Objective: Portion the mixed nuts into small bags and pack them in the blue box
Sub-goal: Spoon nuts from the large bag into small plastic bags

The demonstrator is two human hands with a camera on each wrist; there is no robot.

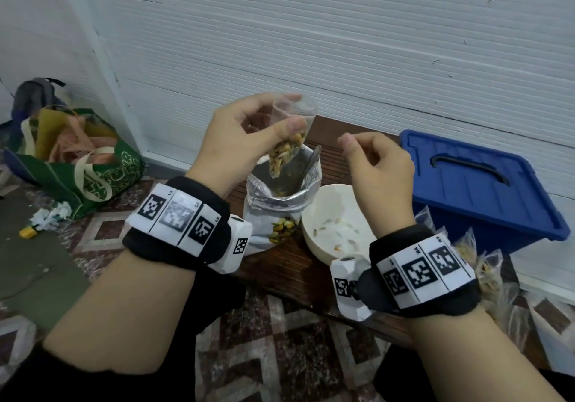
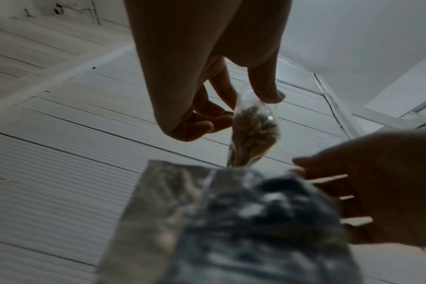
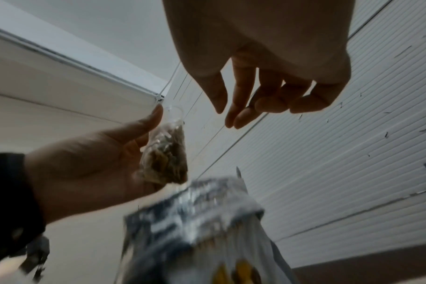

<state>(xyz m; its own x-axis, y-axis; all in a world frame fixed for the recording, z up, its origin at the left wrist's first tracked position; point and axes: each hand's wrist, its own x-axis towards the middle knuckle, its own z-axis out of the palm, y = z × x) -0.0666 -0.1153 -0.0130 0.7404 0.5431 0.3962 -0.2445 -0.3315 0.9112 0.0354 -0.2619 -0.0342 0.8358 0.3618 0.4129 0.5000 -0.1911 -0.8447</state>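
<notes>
The left hand [image 1: 239,140] pinches a clear plastic small bag [image 1: 287,140] of mixed nuts above the crinkled foil pouch [image 1: 280,202]; the right hand [image 1: 379,168] hangs loosely curled, empty; the ribbed blue box [image 1: 485,190] sits lidded at the wooden board's right edge.

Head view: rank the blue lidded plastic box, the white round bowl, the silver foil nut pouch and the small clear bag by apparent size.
1. Blue lidded plastic box
2. Silver foil nut pouch and white round bowl: look alike, left unranked
3. Small clear bag, pinched by the left hand

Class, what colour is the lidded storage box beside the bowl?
Blue: the storage box, with a darker handle on its lid, beside the white bowl. The head view shows it best.
</notes>
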